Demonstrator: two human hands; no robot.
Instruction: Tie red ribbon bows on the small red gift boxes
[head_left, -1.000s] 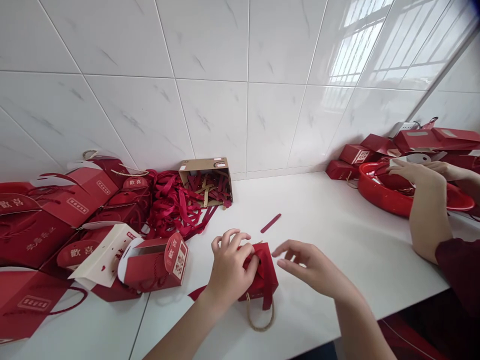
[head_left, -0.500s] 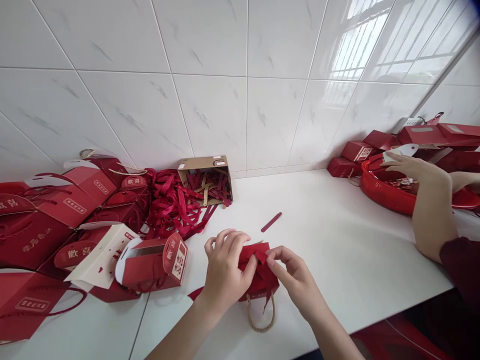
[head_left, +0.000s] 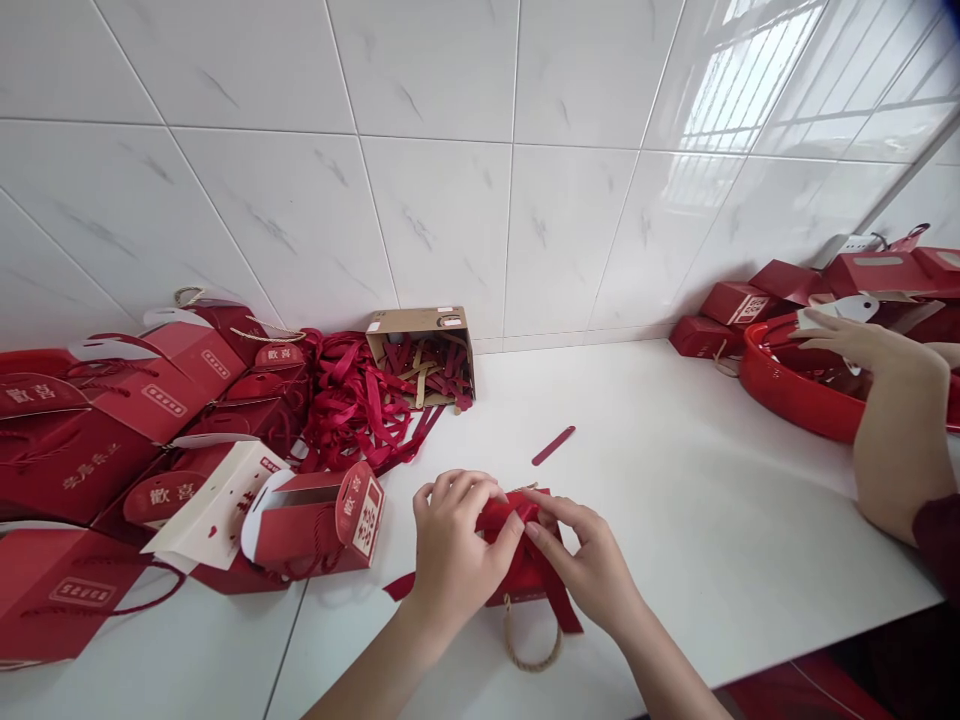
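- The small red cardboard box [head_left: 517,588] sits toward the near edge of the table [head_left: 660,470], under both hands; if pushed too firmly, its top might dent or the box skid.
- Across it lies a wide, glossy red fabric ribbon [head_left: 559,595], bunched at the middle. The left hand [head_left: 461,550] and right hand [head_left: 589,560] each pinch it there, thumb tips nearly meeting. Should one thumb let go early, the slippery cloth could loosen; an uneven pull might twist it or leave its ends unequal.
- The looped tan rope handle [head_left: 534,667] hangs out toward the near edge, where a wrist could snag it.
- The flat dark-red strip [head_left: 553,446], beyond the box, could be brushed aside by a reaching hand.
- Farther left, the open red box with a white inner flap [head_left: 300,525] stands near the left forearm; a wide elbow swing might knock it.
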